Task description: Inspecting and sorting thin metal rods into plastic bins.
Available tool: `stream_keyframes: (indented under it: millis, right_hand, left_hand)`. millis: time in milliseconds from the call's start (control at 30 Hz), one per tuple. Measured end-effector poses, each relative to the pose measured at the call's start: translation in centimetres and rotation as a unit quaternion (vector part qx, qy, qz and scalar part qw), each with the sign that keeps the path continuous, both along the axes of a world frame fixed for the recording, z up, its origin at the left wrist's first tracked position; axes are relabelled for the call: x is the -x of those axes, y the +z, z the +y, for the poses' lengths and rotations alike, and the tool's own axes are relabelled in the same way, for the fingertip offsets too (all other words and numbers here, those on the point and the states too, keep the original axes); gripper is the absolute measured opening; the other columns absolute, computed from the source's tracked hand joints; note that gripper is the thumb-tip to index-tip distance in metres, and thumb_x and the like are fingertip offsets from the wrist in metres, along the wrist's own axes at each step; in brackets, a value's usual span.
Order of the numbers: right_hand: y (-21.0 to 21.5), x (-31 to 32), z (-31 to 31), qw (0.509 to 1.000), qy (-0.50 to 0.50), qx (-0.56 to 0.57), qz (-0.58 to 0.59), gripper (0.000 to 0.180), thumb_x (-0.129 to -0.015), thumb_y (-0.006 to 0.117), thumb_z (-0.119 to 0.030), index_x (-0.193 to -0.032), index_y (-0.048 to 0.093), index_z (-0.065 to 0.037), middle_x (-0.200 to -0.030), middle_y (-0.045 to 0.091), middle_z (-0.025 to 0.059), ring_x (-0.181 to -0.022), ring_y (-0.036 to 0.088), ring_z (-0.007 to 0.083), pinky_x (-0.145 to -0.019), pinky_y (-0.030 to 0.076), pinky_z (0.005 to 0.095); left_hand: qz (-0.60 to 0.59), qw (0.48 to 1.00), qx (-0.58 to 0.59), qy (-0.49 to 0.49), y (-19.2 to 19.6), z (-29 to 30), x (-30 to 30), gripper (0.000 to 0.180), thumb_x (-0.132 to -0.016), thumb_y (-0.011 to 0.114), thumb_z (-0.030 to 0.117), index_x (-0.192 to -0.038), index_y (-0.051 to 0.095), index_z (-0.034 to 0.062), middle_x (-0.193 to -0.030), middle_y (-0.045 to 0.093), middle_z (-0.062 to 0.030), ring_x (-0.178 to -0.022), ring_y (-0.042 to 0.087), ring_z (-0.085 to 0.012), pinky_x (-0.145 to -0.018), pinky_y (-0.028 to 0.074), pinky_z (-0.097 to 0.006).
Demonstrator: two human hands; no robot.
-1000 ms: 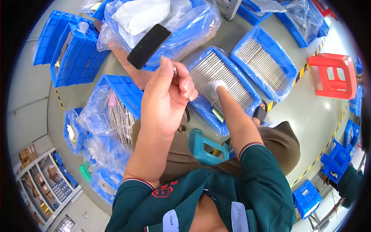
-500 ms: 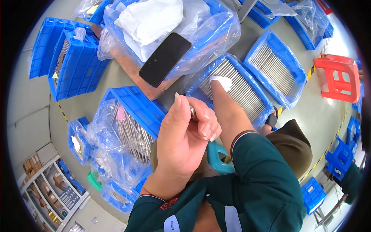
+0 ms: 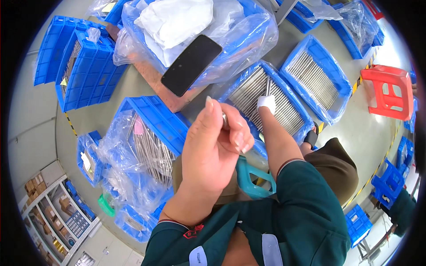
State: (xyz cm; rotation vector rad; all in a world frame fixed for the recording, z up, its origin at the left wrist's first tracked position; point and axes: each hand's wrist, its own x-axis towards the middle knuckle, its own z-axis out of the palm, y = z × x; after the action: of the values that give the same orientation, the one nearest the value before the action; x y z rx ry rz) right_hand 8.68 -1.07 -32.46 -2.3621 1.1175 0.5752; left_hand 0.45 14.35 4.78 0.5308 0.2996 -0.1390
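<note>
My left hand (image 3: 208, 148) is raised in the middle, palm toward me, with its fingers curled and the thumb pointing up. A small shiny metal piece (image 3: 225, 121) shows among these fingers; the rest of it is hidden. Farther right, my right hand (image 3: 266, 103) reaches over a plastic-lined blue crate (image 3: 306, 126) of metal rods (image 3: 253, 86) lying side by side. White cloth or a glove covers this hand and hides its fingers. One metal rod (image 3: 268, 84) juts out beyond the white covering, at an angle to the rods beneath.
A black phone (image 3: 191, 65) lies on a plastic-wrapped bin with white cloths (image 3: 173, 22). Another blue crate of rods (image 3: 313, 75) stands at right, and a tilted crate of loose rods (image 3: 151, 148) at left. A teal stool (image 3: 253, 177) is near my legs; a red stool (image 3: 390, 91) stands far right.
My right hand has moved to the right over the crate, and a rod now shows beyond its white covering. My left hand stays nearly in place.
</note>
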Motion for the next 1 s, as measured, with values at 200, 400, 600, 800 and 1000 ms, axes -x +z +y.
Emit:
stream_keyframes:
  millis: [200, 400, 600, 800, 1000]
  right_hand:
    - [0.5, 2.0, -5.5, 0.899, -0.087, -0.429, 0.004, 0.033, -0.087, 0.055, -0.036, -0.071, 0.055, -0.007, -0.057, 0.05, 0.0053, -0.046, 0.047, 0.0176, -0.042, 0.039, 0.0328]
    - [9.9, 4.9, -8.5, 0.783, -0.158, -0.601, 0.005, 0.032, -0.094, 0.046, -0.038, -0.08, 0.052, -0.009, -0.062, 0.046, -0.0017, -0.047, 0.039, 0.0083, -0.039, 0.03, 0.0223]
    - [23.4, 6.5, -10.6, 0.791, 0.026, -0.603, -0.1, 0.015, -0.089, 0.053, -0.021, -0.089, 0.053, -0.006, -0.069, 0.057, 0.0027, -0.05, 0.047, 0.008, -0.038, 0.033, 0.0214]
    - [35.6, 10.3, -13.5, 0.846, 0.149, -0.471, -0.198, 0.017, -0.09, 0.051, -0.022, -0.083, 0.054, -0.006, -0.062, 0.058, 0.0033, -0.041, 0.046, 0.0072, -0.036, 0.034, 0.0201]
    - [37.6, 12.2, -14.4, 0.861, 0.153, -0.424, -0.235, 0.012, -0.086, 0.053, -0.016, -0.086, 0.053, -0.004, -0.062, 0.058, 0.0032, -0.04, 0.044, 0.006, -0.037, 0.031, 0.0207]
  left_hand:
    - [0.009, 1.0, -0.016, 0.0, -0.4, -0.9, -0.3, 0.039, -0.097, 0.041, 0.036, -0.074, 0.049, 0.0048, -0.061, 0.045, -0.0031, -0.059, 0.043, -0.0117, -0.058, 0.036, -0.027]
    - [-0.016, 0.999, -0.041, -0.021, -1.8, -2.6, -0.7, 0.03, -0.092, 0.053, 0.032, -0.09, 0.057, 0.0016, -0.06, 0.043, 0.0009, -0.057, 0.041, -0.0099, -0.055, 0.036, -0.025]
    - [0.007, 0.992, -0.114, -0.047, -3.2, -4.9, -1.2, 0.03, -0.089, 0.058, 0.033, -0.094, 0.059, 0.0024, -0.056, 0.043, 0.0025, -0.051, 0.04, -0.0082, -0.05, 0.035, -0.023]
    - [0.019, 0.985, -0.171, -0.012, -4.2, -8.1, -1.4, 0.031, -0.092, 0.052, 0.031, -0.1, 0.06, 0.0018, -0.078, 0.06, -0.0071, -0.068, 0.057, -0.0146, -0.065, 0.049, -0.028]
    - [-0.031, 0.993, -0.078, -0.087, -4.7, -12.1, -0.6, 0.033, -0.091, 0.055, 0.031, -0.105, 0.059, 0.0012, -0.092, 0.064, -0.012, -0.083, 0.062, -0.0192, -0.077, 0.05, -0.031]
